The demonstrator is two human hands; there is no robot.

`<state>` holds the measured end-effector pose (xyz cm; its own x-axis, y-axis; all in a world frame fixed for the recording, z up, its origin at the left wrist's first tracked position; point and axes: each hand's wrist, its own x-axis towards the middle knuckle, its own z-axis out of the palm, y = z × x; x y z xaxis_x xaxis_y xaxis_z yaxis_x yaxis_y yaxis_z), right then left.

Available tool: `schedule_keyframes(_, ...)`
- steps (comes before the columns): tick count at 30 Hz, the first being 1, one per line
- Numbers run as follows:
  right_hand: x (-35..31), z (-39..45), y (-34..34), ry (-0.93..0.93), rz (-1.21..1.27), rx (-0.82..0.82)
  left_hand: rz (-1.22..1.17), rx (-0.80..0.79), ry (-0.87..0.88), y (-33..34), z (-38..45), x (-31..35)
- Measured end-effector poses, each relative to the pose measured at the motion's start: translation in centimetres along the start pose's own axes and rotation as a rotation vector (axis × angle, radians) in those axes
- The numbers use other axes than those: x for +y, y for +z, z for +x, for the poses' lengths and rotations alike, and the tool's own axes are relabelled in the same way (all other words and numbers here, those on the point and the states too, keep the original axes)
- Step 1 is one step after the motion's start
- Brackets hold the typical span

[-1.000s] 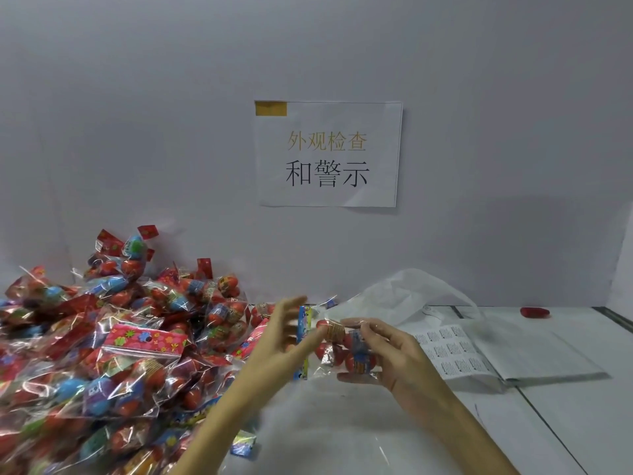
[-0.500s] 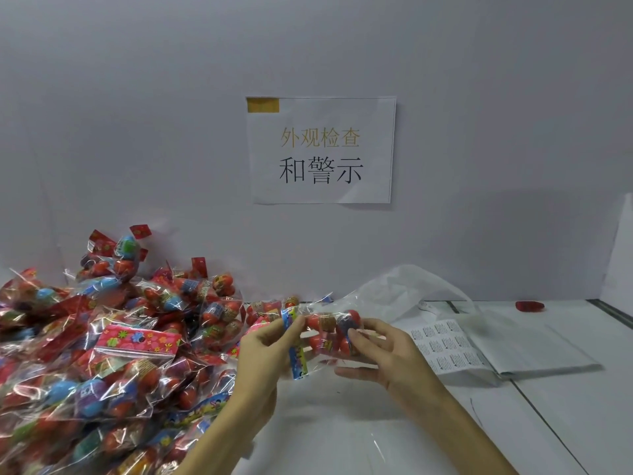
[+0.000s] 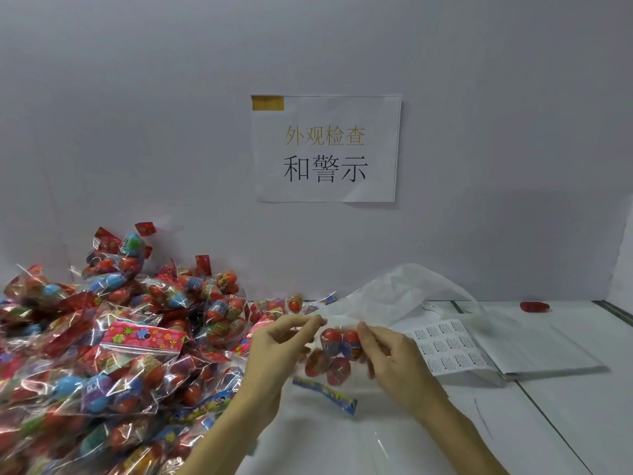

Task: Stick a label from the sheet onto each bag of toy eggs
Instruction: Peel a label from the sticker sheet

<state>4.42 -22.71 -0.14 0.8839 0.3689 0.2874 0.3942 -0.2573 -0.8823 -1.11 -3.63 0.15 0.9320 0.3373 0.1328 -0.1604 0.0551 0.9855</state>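
Observation:
A clear bag of red toy eggs (image 3: 334,358) hangs between my two hands above the white table, its blue printed header strip pointing down. My left hand (image 3: 274,351) pinches the bag's upper left edge with thumb and fingertips. My right hand (image 3: 387,358) grips the bag's right side, fingers curled over the eggs. The label sheet (image 3: 445,347), with rows of small printed labels, lies just right of my right hand on a stack of paper. I cannot tell whether a label is on the held bag.
A large heap of bagged toy eggs (image 3: 102,354) fills the left side of the table up to the wall. A crumpled translucent bag (image 3: 404,293) lies behind the hands. A small red object (image 3: 534,306) sits at the far right by the wall.
The bag has been turned between my hands, so its blue header strip swung from the left side to the bottom. Both hands stayed in the same area.

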Motion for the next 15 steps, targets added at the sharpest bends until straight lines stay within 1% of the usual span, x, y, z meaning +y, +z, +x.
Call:
schedule_keyframes(1, 0.1, 0.0, -0.1, -0.029, -0.045, 0.025, 0.015, 0.004, 0.023, 0.1, 0.0, 0.0)
schedule_keyframes(2, 0.1, 0.0, -0.1, -0.035, 0.010, 0.018, 0.032, 0.011, 0.051, 0.2, -0.1, 0.0)
schedule_keyframes(4, -0.1, 0.1, -0.1, -0.042, 0.228, -0.056, 0.053, 0.015, 0.100, 0.4, -0.2, 0.0)
schedule_keyframes(5, -0.1, 0.2, -0.3, -0.080, 0.289, -0.077, 0.031, -0.010, 0.099, 0.4, -0.2, 0.1)
schedule_keyframes(6, -0.2, 0.2, -0.5, -0.122, 0.299, -0.098, -0.029, -0.036, 0.072, 0.4, -0.2, 0.2)
schedule_keyframes(8, 0.0, 0.3, -0.8, -0.188, 0.248, -0.172, -0.171, -0.045, -0.028, 0.4, -0.1, 0.4)
schedule_keyframes(10, -0.1, 0.1, -0.9, -0.197, 0.203, -0.249, -0.219, 0.013, -0.106, 0.3, 0.1, 0.4)
schedule_keyframes(12, -0.2, 0.0, -1.0, -0.191, 0.154, -0.262, -0.178, 0.047, -0.115, 0.0, 0.3, 0.2)
schedule_keyframes(15, -0.2, 0.1, -0.9, -0.179, 0.128, -0.270, -0.093, -0.024, -0.116, -0.6, 0.4, 0.0)
